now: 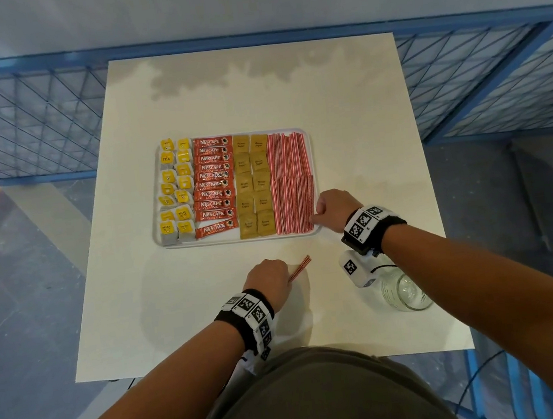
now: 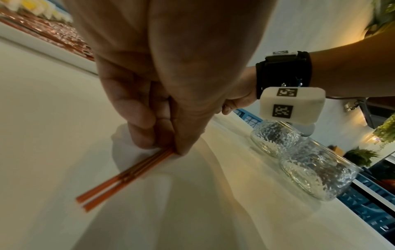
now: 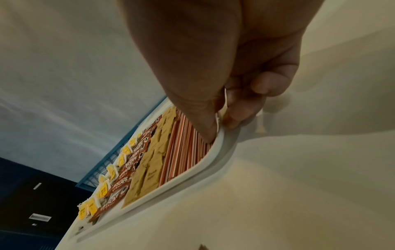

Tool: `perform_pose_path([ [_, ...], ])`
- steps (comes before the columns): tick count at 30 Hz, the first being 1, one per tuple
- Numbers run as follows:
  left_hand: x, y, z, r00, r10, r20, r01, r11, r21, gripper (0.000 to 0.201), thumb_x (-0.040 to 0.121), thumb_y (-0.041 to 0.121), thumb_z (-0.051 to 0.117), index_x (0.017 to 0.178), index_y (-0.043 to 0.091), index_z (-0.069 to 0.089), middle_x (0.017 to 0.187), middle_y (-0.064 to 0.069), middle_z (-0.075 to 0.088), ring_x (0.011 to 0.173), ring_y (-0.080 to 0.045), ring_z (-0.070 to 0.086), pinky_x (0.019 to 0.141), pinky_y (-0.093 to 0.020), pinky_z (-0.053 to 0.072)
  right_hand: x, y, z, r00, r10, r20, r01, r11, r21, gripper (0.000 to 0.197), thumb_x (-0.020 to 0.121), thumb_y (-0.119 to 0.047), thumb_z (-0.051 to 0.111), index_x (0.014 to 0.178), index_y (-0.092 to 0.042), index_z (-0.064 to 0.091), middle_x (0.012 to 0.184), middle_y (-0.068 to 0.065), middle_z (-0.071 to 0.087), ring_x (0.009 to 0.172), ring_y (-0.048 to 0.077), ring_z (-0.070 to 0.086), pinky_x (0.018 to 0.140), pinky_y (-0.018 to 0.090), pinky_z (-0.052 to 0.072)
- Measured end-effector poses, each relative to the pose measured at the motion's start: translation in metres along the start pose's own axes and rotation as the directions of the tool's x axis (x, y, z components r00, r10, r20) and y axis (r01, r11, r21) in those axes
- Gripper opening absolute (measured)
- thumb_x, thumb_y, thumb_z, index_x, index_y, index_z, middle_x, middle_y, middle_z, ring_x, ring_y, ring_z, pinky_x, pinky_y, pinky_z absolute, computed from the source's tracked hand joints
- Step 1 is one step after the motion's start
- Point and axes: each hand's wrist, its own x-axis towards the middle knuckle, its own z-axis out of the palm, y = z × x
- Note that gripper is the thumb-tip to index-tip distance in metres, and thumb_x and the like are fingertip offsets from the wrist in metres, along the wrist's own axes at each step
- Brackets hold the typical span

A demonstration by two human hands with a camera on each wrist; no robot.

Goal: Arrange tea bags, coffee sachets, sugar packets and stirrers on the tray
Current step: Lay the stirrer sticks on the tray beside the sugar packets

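Note:
A white tray (image 1: 237,240) sits mid-table, holding yellow tea bags (image 1: 176,189), red coffee sachets (image 1: 212,185), brown sugar packets (image 1: 253,184) and red-and-white stirrers (image 1: 290,180) in columns from left to right. My right hand (image 1: 333,208) is at the tray's near right corner. In the right wrist view its thumb lies inside on the stirrers (image 3: 181,152) and its fingers curl outside the tray rim (image 3: 192,170), pinching it. In front of the tray my left hand (image 1: 269,279) pinches a few loose stirrers (image 1: 300,267) low over the table; their free ends (image 2: 119,179) point away from the fingers.
A clear glass jar (image 1: 405,293) stands at the near right of the white table (image 1: 214,337), under my right forearm. Blue mesh fencing (image 1: 34,126) runs around the far and side edges of the table.

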Motion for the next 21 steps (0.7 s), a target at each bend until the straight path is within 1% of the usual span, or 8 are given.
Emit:
perform_pose_path([
  [3, -0.001, 0.002, -0.002, 1.000, -0.010, 0.010, 0.010, 1.000, 0.004, 0.019, 0.095, 0.025, 0.054, 0.093, 0.015, 0.071, 0.086, -0.004, 0.069, 0.077, -0.022, 0.064, 0.072, -0.033, 0.055, 0.000, 0.000, 0.002, 0.999, 0.027, -0.027, -0.026, 0.999, 0.034, 0.046, 0.090, -0.036, 0.072, 0.058, -0.019, 0.045, 0.055, 0.001, 0.048, 0.052, 0.019, 0.049, 0.057, 0.031, 0.044],
  [5, -0.001, 0.004, -0.003, 1.000, -0.012, 0.019, 0.012, 1.000, 0.012, 0.019, 0.094, 0.023, 0.053, 0.092, 0.014, 0.070, 0.086, -0.004, 0.069, 0.076, -0.023, 0.064, 0.071, -0.033, 0.054, 0.000, -0.002, 0.003, 0.998, 0.043, -0.036, -0.041, 0.998, 0.046, 0.044, 0.088, -0.041, 0.073, 0.062, -0.022, 0.044, 0.059, -0.002, 0.048, 0.054, 0.017, 0.048, 0.058, 0.031, 0.042],
  [8, -0.003, 0.006, -0.007, 1.000, -0.004, 0.029, 0.002, 0.998, 0.055, 0.013, 0.092, 0.019, 0.052, 0.082, 0.015, 0.059, 0.081, -0.006, 0.065, 0.070, -0.023, 0.057, 0.064, -0.031, 0.046, 0.000, -0.005, 0.003, 0.999, 0.036, -0.027, -0.036, 0.999, 0.013, 0.045, 0.088, -0.041, 0.073, 0.062, -0.024, 0.041, 0.061, -0.004, 0.045, 0.055, 0.014, 0.046, 0.059, 0.030, 0.039],
  [11, -0.004, 0.009, -0.011, 0.999, 0.005, 0.037, -0.008, 0.997, 0.079, 0.011, 0.090, 0.017, 0.053, 0.079, 0.017, 0.054, 0.079, -0.006, 0.062, 0.067, -0.023, 0.053, 0.063, -0.030, 0.042, -0.003, -0.006, 0.000, 1.000, 0.022, -0.010, -0.022, 1.000, 0.006, 0.047, 0.089, -0.038, 0.072, 0.060, -0.025, 0.037, 0.058, -0.006, 0.040, 0.052, 0.013, 0.042, 0.059, 0.029, 0.038],
  [14, -0.004, 0.010, -0.011, 0.999, 0.006, 0.035, -0.009, 0.996, 0.085, 0.010, 0.091, 0.016, 0.053, 0.081, 0.017, 0.055, 0.078, -0.004, 0.060, 0.068, -0.022, 0.053, 0.064, -0.031, 0.043, -0.007, -0.007, -0.001, 1.000, 0.018, -0.004, -0.018, 1.000, 0.004, 0.048, 0.090, -0.038, 0.072, 0.059, -0.024, 0.038, 0.057, -0.005, 0.041, 0.052, 0.014, 0.042, 0.062, 0.031, 0.040],
  [17, -0.005, 0.007, -0.009, 1.000, 0.003, 0.029, -0.006, 0.994, 0.105, 0.012, 0.094, 0.016, 0.051, 0.085, 0.017, 0.059, 0.087, -0.006, 0.067, 0.068, -0.022, 0.052, 0.064, -0.031, 0.043, -0.013, -0.009, -0.002, 0.999, 0.032, -0.019, -0.031, 0.999, 0.033, 0.044, 0.091, -0.040, 0.070, 0.063, -0.020, 0.044, 0.062, -0.002, 0.049, 0.060, 0.019, 0.050, 0.063, 0.033, 0.044],
  [19, -0.005, 0.006, -0.008, 1.000, 0.002, 0.023, -0.005, 0.992, 0.125, 0.014, 0.097, 0.019, 0.051, 0.089, 0.015, 0.062, 0.090, -0.007, 0.069, 0.068, -0.021, 0.052, 0.064, -0.031, 0.043, -0.016, -0.010, -0.002, 0.999, 0.039, -0.038, -0.036, 0.997, 0.065, 0.044, 0.091, -0.040, 0.070, 0.062, -0.019, 0.046, 0.060, 0.000, 0.050, 0.058, 0.019, 0.051, 0.061, 0.033, 0.045],
  [21, -0.005, 0.005, -0.008, 1.000, -0.003, 0.022, 0.000, 0.991, 0.134, 0.016, 0.098, 0.021, 0.052, 0.092, 0.013, 0.065, 0.090, -0.006, 0.069, 0.069, -0.021, 0.053, 0.064, -0.030, 0.043, -0.020, -0.011, -0.002, 0.997, 0.047, -0.055, -0.042, 0.995, 0.093, 0.042, 0.092, -0.038, 0.069, 0.061, -0.020, 0.047, 0.059, -0.001, 0.051, 0.057, 0.018, 0.051, 0.062, 0.032, 0.047],
])
